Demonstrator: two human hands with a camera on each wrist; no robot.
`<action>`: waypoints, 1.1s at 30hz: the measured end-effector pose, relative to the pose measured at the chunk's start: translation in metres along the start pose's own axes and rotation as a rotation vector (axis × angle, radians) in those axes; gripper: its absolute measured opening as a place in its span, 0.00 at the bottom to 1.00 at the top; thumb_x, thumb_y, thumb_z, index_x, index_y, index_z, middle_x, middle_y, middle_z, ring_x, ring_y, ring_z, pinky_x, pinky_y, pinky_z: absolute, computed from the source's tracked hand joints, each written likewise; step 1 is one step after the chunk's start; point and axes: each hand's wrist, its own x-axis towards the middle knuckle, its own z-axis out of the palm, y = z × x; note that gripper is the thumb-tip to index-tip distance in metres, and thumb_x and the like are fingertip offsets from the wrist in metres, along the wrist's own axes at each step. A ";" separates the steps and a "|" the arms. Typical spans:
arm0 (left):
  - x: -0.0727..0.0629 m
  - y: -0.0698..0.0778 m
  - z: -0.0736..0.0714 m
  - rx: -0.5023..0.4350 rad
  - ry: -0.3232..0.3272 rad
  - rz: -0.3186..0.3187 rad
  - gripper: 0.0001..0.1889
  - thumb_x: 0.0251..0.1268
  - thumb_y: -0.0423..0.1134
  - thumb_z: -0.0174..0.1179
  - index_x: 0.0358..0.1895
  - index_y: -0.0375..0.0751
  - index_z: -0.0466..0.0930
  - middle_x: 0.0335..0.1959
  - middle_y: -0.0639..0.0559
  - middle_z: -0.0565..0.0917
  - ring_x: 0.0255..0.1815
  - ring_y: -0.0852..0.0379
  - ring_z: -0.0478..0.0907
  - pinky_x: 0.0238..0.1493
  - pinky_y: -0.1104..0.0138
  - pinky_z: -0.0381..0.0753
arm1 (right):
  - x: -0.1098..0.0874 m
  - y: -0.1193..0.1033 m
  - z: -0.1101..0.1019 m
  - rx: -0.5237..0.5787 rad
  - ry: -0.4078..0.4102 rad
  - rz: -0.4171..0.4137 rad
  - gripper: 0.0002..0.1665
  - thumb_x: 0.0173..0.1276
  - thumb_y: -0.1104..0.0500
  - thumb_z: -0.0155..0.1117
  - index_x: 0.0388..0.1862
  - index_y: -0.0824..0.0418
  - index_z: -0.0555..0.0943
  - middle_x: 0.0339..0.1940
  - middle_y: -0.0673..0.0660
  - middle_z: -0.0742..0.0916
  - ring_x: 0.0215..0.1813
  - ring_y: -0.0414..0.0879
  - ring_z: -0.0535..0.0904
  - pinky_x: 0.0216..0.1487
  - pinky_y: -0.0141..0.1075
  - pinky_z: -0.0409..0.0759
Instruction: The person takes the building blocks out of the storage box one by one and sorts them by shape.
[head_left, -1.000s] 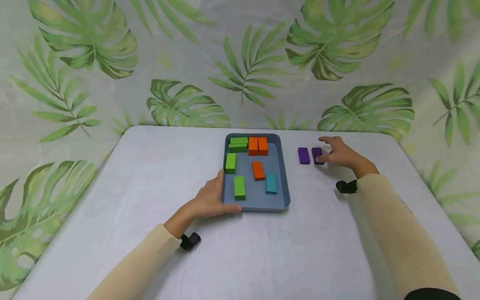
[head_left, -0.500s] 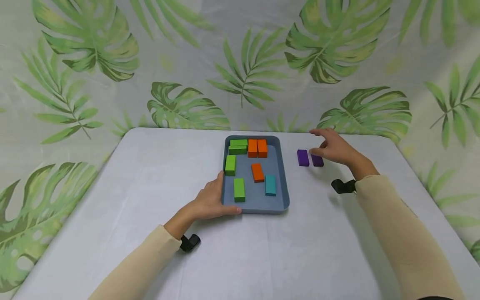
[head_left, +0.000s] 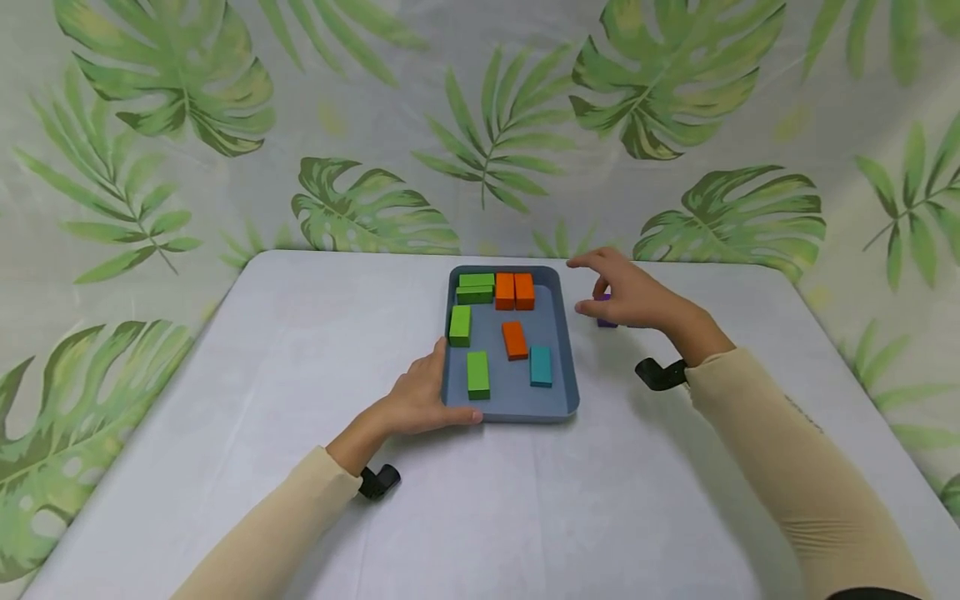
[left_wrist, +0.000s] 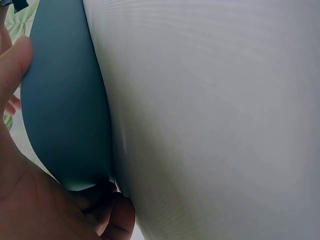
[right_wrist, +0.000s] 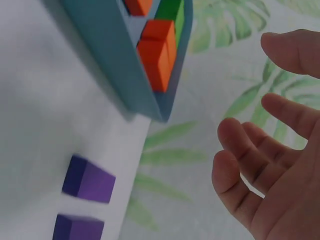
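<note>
My left hand [head_left: 420, 396] grips the near left corner of a blue-grey tray [head_left: 525, 410], its thumb along the near wall and its fingers at the left side. In the left wrist view the fingers [left_wrist: 117, 217] curl at the tray's wall [left_wrist: 70, 100]. My right hand [head_left: 630, 296] hovers right of the tray with thumb and fingers spread, holding nothing. Beneath it a purple block [head_left: 607, 322] shows partly; the hand covers the other. The right wrist view shows both, one purple block [right_wrist: 95, 182] and a second purple block [right_wrist: 80, 229], on the table.
Inside the tray lie several green blocks [head_left: 478, 375], a pair of orange blocks [head_left: 514, 292] at the back, a single orange block [head_left: 514, 340] and a teal block [head_left: 541, 367]. A leaf-patterned cloth [head_left: 495, 125] hangs behind the white table [head_left: 300, 333].
My right hand has lifted off the right purple block and moved left towards the tray, empty. Both purple blocks stay on the table. The left hand and the tray have not moved.
</note>
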 end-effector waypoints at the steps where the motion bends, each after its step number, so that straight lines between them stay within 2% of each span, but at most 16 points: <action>1: 0.000 0.000 0.000 0.001 -0.001 -0.001 0.66 0.50 0.62 0.70 0.80 0.37 0.33 0.78 0.37 0.59 0.74 0.37 0.62 0.67 0.40 0.66 | 0.000 -0.003 0.002 -0.004 -0.007 -0.002 0.38 0.67 0.55 0.67 0.74 0.57 0.65 0.73 0.65 0.66 0.49 0.54 0.78 0.50 0.49 0.77; 14: 0.000 -0.001 -0.002 0.003 -0.006 -0.003 0.66 0.51 0.61 0.70 0.80 0.35 0.31 0.80 0.34 0.54 0.77 0.35 0.57 0.71 0.40 0.63 | 0.000 -0.028 0.022 -0.044 -0.110 -0.082 0.35 0.67 0.58 0.66 0.72 0.60 0.68 0.72 0.64 0.68 0.49 0.55 0.77 0.49 0.45 0.78; 22: 0.000 -0.001 0.001 0.004 -0.024 -0.029 0.67 0.51 0.62 0.69 0.80 0.37 0.29 0.81 0.37 0.52 0.79 0.38 0.55 0.72 0.41 0.61 | -0.003 -0.030 0.043 -0.051 -0.143 -0.089 0.33 0.66 0.60 0.67 0.70 0.61 0.71 0.69 0.64 0.71 0.49 0.56 0.79 0.51 0.46 0.80; 29: -0.001 -0.002 0.001 0.003 -0.022 -0.033 0.67 0.51 0.63 0.69 0.80 0.36 0.30 0.81 0.37 0.51 0.79 0.37 0.54 0.72 0.41 0.61 | -0.004 -0.027 0.057 -0.077 -0.170 -0.096 0.34 0.65 0.58 0.69 0.69 0.63 0.72 0.66 0.63 0.74 0.45 0.53 0.77 0.48 0.42 0.78; 33: -0.001 -0.003 0.000 0.007 -0.020 -0.027 0.67 0.51 0.63 0.70 0.80 0.36 0.30 0.81 0.37 0.51 0.79 0.37 0.54 0.72 0.40 0.61 | -0.004 -0.027 0.061 -0.114 -0.159 -0.114 0.34 0.63 0.55 0.70 0.67 0.64 0.74 0.63 0.63 0.78 0.48 0.55 0.77 0.53 0.46 0.78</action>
